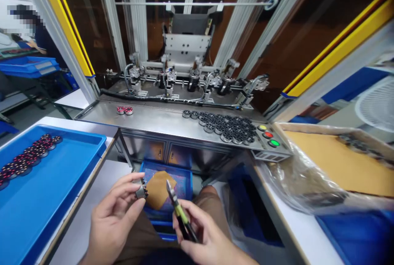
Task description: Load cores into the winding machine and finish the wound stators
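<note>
Between the fingertips and thumb of my left hand [115,211] is a small round metal part [141,189] with dark teeth along its edge. My right hand [200,228] is wrapped round the green and black handles of a pair of pliers [181,212], whose tip points up and leftward. The tool and the part are apart. Two red-wound rings [124,110] lie on the left of the steel worktop [147,121], and many dark rings [227,125] are grouped on its right.
On the left stands a blue tray [74,158] with rows of wound parts. A plastic-lined carton [338,162] is at the right, beside the push buttons [268,135]. Below my hands sits a blue bin [188,179] with brown card. Another person [46,35] is far left.
</note>
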The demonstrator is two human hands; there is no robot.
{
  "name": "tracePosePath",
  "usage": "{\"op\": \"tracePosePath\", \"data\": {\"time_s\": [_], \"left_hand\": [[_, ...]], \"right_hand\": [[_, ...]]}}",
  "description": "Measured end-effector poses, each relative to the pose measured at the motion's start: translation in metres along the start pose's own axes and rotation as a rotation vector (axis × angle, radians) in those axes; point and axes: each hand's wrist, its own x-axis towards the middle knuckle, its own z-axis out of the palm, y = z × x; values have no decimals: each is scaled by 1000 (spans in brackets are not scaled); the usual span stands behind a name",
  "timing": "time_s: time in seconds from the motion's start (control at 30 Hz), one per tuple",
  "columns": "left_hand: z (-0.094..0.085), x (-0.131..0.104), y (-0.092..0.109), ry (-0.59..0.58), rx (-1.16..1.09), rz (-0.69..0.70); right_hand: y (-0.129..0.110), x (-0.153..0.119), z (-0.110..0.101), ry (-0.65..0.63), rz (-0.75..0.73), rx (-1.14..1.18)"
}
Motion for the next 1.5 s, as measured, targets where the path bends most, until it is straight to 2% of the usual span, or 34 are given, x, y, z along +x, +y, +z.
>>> {"op": "tracePosePath", "data": {"time_s": [0.1,0.17,0.23,0.43,0.63,0.77,1.0,1.23,1.5], "left_hand": [[6,1,2,-53,0,13],[9,1,4,-72,-7,11],[9,0,5,-77,-7,2],[4,-7,8,-62,8,-5],[4,-5,9,-89,7,-8],[5,-5,6,-90,6,-16],[4,-8,4,-95,-14,-26],[0,-10,1,-147,97,20],[-2,-9,6,-190,154,100]], "right_hand": [[-3,-6,8,110,-234,-335],[-10,-2,8,85,-372,-444],[-15,3,7,31,-433,-457],[-13,12,12,-28,-478,-400],[-23,16,14,12,-567,-479],[-20,17,10,20,-613,-544],[-15,11,8,53,-525,-542],[-25,18,7,8,-604,-493],[-19,20,6,-29,-611,-484]]}}
